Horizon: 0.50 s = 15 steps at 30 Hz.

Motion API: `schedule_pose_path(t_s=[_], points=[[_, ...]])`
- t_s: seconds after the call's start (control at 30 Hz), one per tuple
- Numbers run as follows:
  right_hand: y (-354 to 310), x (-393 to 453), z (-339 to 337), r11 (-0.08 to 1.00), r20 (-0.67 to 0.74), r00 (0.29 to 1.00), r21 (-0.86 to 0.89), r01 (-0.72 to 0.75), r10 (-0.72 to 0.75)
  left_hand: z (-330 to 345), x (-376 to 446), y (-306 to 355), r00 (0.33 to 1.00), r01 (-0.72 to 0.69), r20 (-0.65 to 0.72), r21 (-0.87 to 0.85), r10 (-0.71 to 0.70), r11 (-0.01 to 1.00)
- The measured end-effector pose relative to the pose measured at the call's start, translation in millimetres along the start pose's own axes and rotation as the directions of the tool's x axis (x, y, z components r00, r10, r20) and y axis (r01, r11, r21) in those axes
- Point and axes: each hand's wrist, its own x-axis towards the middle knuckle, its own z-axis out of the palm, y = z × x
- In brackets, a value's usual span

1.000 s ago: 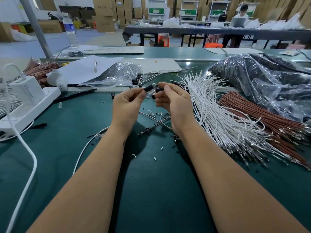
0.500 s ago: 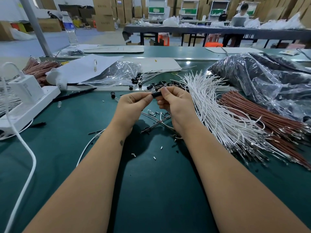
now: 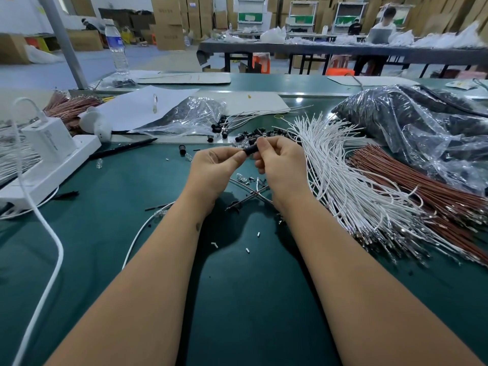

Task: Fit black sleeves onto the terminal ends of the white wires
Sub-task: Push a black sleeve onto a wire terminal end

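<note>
bags: clear plastic bag (image 3: 190, 118) lies back-left of my hands, mostly flat, dark bits showing through it, a few black sleeves spilled at its mouth; big clear bag (image 3: 412, 128) at far right is stuffed with dark parts, can't tell what exactly
loose sleeves: small heap of black sleeves (image 3: 253, 135) on the table (image 3: 105, 233) just behind my hands, one stray black piece (image 3: 182, 149) off to the left
left hand: my left hand (image 3: 211, 169) is curled, thumb and forefinger pinch the near end of a black sleeve (image 3: 250, 150)
right hand: my right hand (image 3: 280, 162) is curled too, fingertips pinching the sleeve's other end; what's inside the grip is hidden
sleeve look: short, black, tube-shaped, roughly level between both hands, held above the table
wire in hand: can't tell if a wire end is inside the sleeve, fingers cover it
white wires: big fanned bundle of white wires (image 3: 343, 180) just right of my right hand, metal terminal ends toward the near right
brown wires: bundle of brown wires (image 3: 422, 186) beside the white ones, further right; another brown bundle (image 3: 71, 107) at back left
under hands: a couple of thin wires (image 3: 248, 194) cross on the table below my hands, small white scraps (image 3: 214, 244) nearer me
left side: white power strip (image 3: 50, 173) with a charger (image 3: 50, 141) plugged in, white cable (image 3: 47, 260) running toward me
back: sheet of paper (image 3: 137, 107), water bottle (image 3: 116, 48)
</note>
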Motion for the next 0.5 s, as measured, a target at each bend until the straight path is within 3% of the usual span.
schedule_pose_path(t_s=[0.1,0.17,0.2,0.27,0.33,0.4,0.5], points=[[0.6,3.5,-2.5,0.933,0.071,0.972,0.275,-0.235,0.224,-1.8,0.8,-0.7,1.0,-0.007,0.025,0.005,0.007,1.0],[0.8,3.4,-2.9,0.883,0.109,0.945,0.336,-0.328,0.31,-0.1,0.9,-2.1,1.0,-0.003,0.028,0.032,0.002,0.999],[0.7,3.0,-3.2,0.908,0.1,0.951,0.282,-0.309,0.293,1.3,0.9,-3.4,1.0,-0.002,0.024,0.05,0.001,0.999],[-0.7,3.5,-6.8,0.991,0.016,0.992,-0.035,-0.127,0.128,1.3,2.2,-5.8,1.0,0.003,-0.004,0.088,-0.003,0.996],[-3.9,6.8,-16.4,0.941,-0.105,0.988,-0.331,0.069,-0.109,-3.2,5.0,-6.6,0.998,0.024,-0.052,0.081,-0.02,0.996],[-7.1,9.9,-27.3,0.921,-0.176,0.964,-0.368,0.124,-0.2,-8.6,6.4,-7.5,0.994,0.042,-0.104,0.032,-0.038,0.999],[-5.7,6.4,-24.7,0.963,-0.095,0.987,-0.25,0.102,-0.13,-12.5,4.0,-8.4,0.991,0.019,-0.132,0.029,-0.015,0.999]])
